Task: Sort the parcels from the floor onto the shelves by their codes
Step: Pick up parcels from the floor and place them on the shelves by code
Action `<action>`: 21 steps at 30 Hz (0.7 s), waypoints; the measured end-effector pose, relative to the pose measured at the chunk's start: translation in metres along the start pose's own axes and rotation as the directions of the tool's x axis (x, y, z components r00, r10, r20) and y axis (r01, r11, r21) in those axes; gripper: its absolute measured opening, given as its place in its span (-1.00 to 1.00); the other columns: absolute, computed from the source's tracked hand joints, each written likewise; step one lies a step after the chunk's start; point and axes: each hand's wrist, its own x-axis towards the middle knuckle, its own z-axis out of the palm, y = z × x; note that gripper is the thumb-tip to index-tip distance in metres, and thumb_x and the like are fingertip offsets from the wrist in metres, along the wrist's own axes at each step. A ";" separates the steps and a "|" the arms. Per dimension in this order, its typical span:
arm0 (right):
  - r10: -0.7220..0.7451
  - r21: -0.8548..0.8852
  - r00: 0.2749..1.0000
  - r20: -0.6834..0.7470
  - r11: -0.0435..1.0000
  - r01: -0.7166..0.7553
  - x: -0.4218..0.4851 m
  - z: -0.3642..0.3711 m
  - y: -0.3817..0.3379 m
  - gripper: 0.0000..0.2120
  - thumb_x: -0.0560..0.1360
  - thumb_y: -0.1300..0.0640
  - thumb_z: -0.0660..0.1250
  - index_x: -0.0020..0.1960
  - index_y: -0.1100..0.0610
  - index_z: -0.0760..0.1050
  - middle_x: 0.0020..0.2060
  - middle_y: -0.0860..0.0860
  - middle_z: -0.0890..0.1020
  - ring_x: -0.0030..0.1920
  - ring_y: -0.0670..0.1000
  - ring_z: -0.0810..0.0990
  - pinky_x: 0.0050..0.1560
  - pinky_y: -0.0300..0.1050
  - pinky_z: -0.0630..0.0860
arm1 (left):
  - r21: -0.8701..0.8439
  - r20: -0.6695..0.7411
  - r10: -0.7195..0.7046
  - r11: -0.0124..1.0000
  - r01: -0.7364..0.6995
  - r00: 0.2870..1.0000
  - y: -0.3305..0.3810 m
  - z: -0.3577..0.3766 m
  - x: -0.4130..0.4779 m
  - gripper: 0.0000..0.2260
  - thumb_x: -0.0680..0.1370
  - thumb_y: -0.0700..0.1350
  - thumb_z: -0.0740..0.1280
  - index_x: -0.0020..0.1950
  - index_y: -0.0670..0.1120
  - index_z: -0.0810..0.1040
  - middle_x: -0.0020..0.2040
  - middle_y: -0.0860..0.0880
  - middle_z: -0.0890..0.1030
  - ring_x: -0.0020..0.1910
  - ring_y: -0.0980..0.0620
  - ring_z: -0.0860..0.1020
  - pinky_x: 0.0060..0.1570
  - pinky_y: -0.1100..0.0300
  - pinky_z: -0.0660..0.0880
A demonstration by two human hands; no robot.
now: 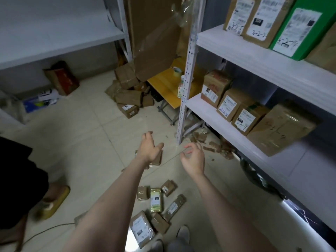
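Far left, floor level: another person's foot in a yellow sandal [54, 200] on the tiled floor [87, 139].
Under the left shelf [60, 36]: a red-brown carton [61, 78], tilted; just beside it a blue-and-white box [41, 100].
Back centre: a heap of brown parcels [127, 91] on the floor, against a large cardboard sheet [154, 39] that leans upright. Right of the heap is a yellow folding bench [163, 88] with a small cup [177, 70] on it.

Left hand [150, 149]: arm stretched forward, fingers straight and spread, grip open wide, nothing in it. It is seen above a small brown parcel [157, 159] on the floor; contact cannot be told.
Near foreground, between the forearms: scattered small parcels [156, 199], flat on the tiles. One larger labelled parcel [141, 228] is closest to the feet.
Right hand [193, 159]: fingers loosely curled, grip slack, holding nothing, in the air, apart from the left hand.

White perforated post [187, 79], then the right shelving unit. On the middle shelf [209, 113] is a row of brown boxes [243, 115], labels facing out, handwritten codes on them. On the upper shelf [236, 50] stand more labelled boxes [258, 19] and a green box [298, 28].
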 end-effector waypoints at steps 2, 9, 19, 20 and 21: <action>-0.004 -0.001 0.999 0.047 1.000 0.004 0.010 0.014 0.003 -0.79 0.39 0.23 0.45 -0.03 0.06 0.50 0.02 -0.03 0.49 -0.11 -0.03 0.55 -0.04 -0.11 0.50 | -0.006 -0.021 -0.052 0.999 0.052 0.998 -0.016 0.000 0.006 -0.37 0.56 0.03 0.33 0.52 -0.17 0.16 0.48 -0.16 0.22 0.28 -0.20 0.45 0.21 0.04 0.44; 0.064 -0.032 0.974 0.215 0.998 -0.058 0.047 0.057 0.030 -0.77 0.42 0.21 0.44 0.01 0.03 0.48 0.09 -0.01 0.50 -0.06 -0.01 0.57 -0.02 -0.14 0.49 | -0.071 -0.041 -0.250 0.967 0.247 0.967 -0.049 0.013 0.027 -0.39 0.58 -0.01 0.33 0.50 -0.25 0.17 0.45 -0.22 0.24 0.31 -0.21 0.41 0.28 0.07 0.33; 0.085 -0.114 0.927 0.366 0.992 -0.046 0.117 0.113 0.085 -0.65 0.40 0.13 0.48 0.15 0.08 0.49 0.18 0.02 0.45 0.03 0.06 0.57 0.07 -0.10 0.48 | -0.134 -0.035 -0.369 0.923 0.362 0.929 -0.082 0.060 0.083 -0.47 0.57 -0.07 0.34 0.45 -0.21 0.23 0.39 -0.17 0.27 0.28 -0.18 0.43 0.25 0.09 0.35; 0.095 -0.128 0.923 0.373 0.990 -0.050 0.121 0.120 0.095 -0.63 0.40 0.13 0.48 0.17 0.08 0.48 0.20 0.01 0.44 0.08 0.07 0.56 0.07 -0.13 0.46 | -0.126 -0.033 -0.379 0.919 0.373 0.925 -0.090 0.066 0.088 -0.47 0.57 -0.06 0.34 0.45 -0.21 0.23 0.40 -0.17 0.28 0.29 -0.18 0.43 0.24 0.11 0.34; 0.105 -0.146 0.920 0.377 0.988 -0.053 0.124 0.127 0.106 -0.61 0.40 0.13 0.48 0.19 0.08 0.48 0.21 0.02 0.44 0.12 0.08 0.55 0.08 -0.14 0.44 | -0.122 -0.028 -0.391 0.915 0.385 0.920 -0.098 0.073 0.093 -0.46 0.57 -0.05 0.34 0.45 -0.21 0.23 0.40 -0.17 0.28 0.28 -0.18 0.43 0.25 0.10 0.34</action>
